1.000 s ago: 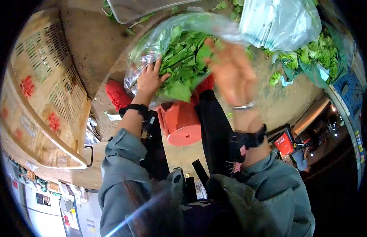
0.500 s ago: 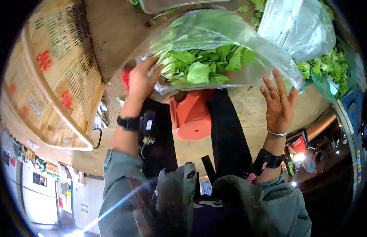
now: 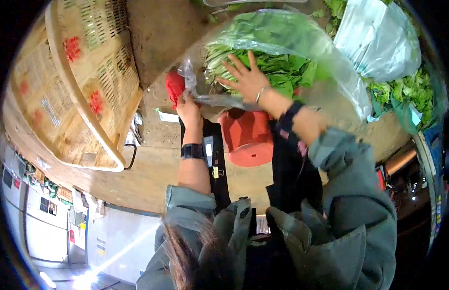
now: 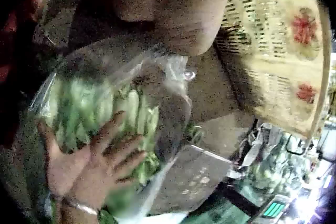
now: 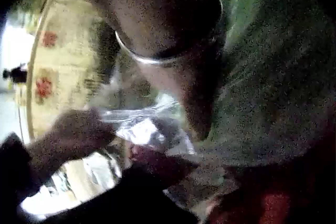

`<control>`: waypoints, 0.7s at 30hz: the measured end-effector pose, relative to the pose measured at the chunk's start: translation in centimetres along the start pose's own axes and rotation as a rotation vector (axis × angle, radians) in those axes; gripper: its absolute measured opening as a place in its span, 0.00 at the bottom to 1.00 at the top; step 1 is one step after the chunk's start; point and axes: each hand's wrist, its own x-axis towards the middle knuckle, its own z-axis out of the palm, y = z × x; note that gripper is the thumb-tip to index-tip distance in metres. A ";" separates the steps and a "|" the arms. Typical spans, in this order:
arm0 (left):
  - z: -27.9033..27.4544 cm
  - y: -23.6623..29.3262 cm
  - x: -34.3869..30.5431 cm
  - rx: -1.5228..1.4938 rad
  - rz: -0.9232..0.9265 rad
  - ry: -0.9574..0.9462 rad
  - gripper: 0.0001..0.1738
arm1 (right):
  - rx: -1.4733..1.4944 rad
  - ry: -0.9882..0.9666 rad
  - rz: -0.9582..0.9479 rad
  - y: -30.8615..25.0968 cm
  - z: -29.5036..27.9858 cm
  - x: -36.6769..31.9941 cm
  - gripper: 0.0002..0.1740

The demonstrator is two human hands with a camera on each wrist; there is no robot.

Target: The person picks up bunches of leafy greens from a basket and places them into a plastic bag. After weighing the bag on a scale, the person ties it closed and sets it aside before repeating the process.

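A clear plastic bag [image 3: 354, 89] lies across the person's lap, filled with leafy greens [image 3: 289, 65], their pale stems towards the left. My left hand [image 3: 189, 113] pinches the bag's crumpled left edge; in the right wrist view, film [image 5: 146, 129] stretches from that left hand [image 5: 79, 132]. Over the stems, my right hand [image 3: 249, 81] has its fingers spread, a bangle on its wrist. The left wrist view shows the same right hand [image 4: 92, 169] flat against the bagged stems [image 4: 134, 111].
A tan slatted basket [image 3: 91, 87] with red marks stands at the left. Below the bag is a red plastic stool [image 3: 246, 140] between the legs. At upper right, a pale plastic bag [image 3: 376, 41] lies by loose lettuce [image 3: 403, 92]. A red shoe [image 3: 174, 88] shows beside the left hand.
The right hand swung away to the right, drawing the bag out over the greens, then came back left over the stems. The left hand moved from the leaves to the bag's left edge.
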 end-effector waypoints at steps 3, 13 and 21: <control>-1.7 2.7 -1.7 -0.391 -0.138 -0.335 0.09 | 0.060 -0.116 -0.071 3.0 -0.2 0.1 0.52; 0.2 13.8 -9.1 0.553 -0.227 -0.692 0.17 | 0.001 -0.016 -0.035 0.7 -2.1 0.1 0.48; 0.1 18.5 -13.6 0.055 -0.050 -0.563 0.19 | 0.283 -0.286 0.088 4.2 4.4 4.3 0.40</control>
